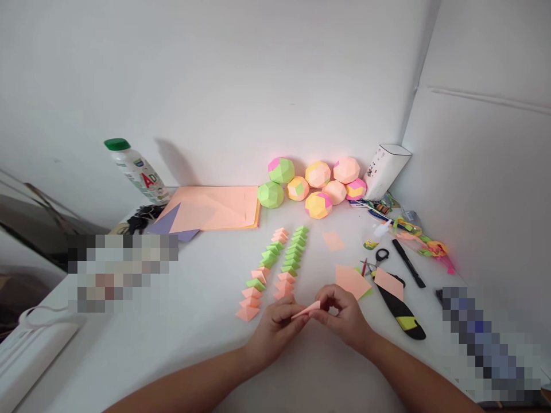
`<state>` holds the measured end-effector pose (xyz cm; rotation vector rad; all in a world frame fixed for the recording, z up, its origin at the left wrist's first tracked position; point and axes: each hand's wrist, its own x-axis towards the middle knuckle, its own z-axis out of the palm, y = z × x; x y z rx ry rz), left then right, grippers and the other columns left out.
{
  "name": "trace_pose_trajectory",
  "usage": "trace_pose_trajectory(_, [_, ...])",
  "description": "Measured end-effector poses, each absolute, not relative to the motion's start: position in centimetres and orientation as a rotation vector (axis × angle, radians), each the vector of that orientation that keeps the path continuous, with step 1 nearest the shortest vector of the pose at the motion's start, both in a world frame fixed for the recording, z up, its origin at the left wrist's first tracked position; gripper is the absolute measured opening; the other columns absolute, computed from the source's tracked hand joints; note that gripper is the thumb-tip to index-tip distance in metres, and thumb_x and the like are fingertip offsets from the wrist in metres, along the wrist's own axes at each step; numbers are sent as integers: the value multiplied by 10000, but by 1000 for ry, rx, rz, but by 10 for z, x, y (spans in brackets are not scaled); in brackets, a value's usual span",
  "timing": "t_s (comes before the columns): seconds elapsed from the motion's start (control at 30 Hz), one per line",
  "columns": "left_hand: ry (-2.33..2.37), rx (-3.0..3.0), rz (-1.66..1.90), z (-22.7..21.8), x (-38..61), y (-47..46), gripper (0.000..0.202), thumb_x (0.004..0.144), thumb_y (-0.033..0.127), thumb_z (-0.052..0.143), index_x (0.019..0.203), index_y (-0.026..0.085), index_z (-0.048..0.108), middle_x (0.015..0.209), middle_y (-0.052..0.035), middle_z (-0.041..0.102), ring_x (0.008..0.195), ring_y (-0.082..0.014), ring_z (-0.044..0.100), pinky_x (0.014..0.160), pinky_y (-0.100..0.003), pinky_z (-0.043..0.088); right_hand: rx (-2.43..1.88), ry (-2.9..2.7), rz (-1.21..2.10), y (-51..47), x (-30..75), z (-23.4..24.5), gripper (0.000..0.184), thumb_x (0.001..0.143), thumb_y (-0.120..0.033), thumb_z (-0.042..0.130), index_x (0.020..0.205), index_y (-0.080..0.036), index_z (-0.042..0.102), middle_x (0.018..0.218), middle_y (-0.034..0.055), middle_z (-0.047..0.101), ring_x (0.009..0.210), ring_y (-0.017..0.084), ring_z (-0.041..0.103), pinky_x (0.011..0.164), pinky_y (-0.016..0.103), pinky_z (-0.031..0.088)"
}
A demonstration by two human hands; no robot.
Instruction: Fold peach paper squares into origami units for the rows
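My left hand (278,327) and my right hand (342,315) meet over the near middle of the table. Between them they pinch a small folded piece of peach paper (307,310), one end in each hand. My fingers cover part of its folds. Just beyond my left hand run two rows of small folded paper units: a left row in peach and green (256,284), and a right row (291,265), green at the far end and peach nearer me. Past my right hand lie a larger peach sheet (350,280) and a smaller peach piece (390,284).
Several faceted paper balls (318,205) sit by the wall beside stacked peach sheets (210,206). A white bottle (140,172) stands back left, a white box (385,172) back right. Scissors (381,256), a black cutter (400,312), a black marker (408,264) and a glue bottle (381,229) lie right.
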<state>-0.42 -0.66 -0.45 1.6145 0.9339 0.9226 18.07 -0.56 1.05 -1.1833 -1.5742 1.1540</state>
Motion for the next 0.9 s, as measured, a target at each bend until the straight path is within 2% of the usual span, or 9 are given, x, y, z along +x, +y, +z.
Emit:
trace_pose_trajectory(0.1, [941,1641,913,-5,-4,-7,297,869,391,518,809,208,744,634,-23,532,626,-150,479,594,-261,400,-1191,-1480,1308,-5,182,7,249,725,-367,721,840,-195,583,675,-9,543,609,129,497,579,256,438])
trace_pose_trajectory(0.27, [941,1681,932,0,-4,-8,273,869,355,520,828,196,737,590,-10,522,582,-136,472,546,-238,387,-1086,-1412,1405,-2,182,10,198,732,-351,721,718,-173,637,691,4,542,568,113,480,522,251,403])
trace_pose_trajectory(0.43, [870,1712,946,1,-4,-10,287,882,328,504,1088,220,673,674,-23,603,614,-143,494,586,-247,413,-1036,-1325,1499,-1,179,14,162,713,-338,741,733,-183,698,706,6,541,530,96,460,477,242,376])
trace_pose_trajectory(0.7, [862,1873,989,-2,-5,-9,293,914,254,440,1061,214,690,581,17,429,565,-127,427,532,-231,347,-1091,-1258,1594,-3,179,14,165,720,-312,744,806,-181,693,661,-22,523,536,77,425,487,213,351])
trace_pose_trajectory(0.8, [855,1892,1011,-5,-5,-9,276,909,231,454,1054,220,689,599,18,409,580,-129,429,534,-231,350,-1055,-1244,1611,-3,178,16,128,724,-289,742,741,-173,689,680,-18,544,527,69,422,483,212,340])
trace_pose_trajectory(0.9, [850,1885,1114,-8,-5,-9,288,893,233,497,1143,251,640,677,4,428,655,-145,461,588,-246,403,-1040,-1213,1616,-4,178,16,118,722,-287,741,729,-175,701,680,-19,551,500,63,410,473,217,330])
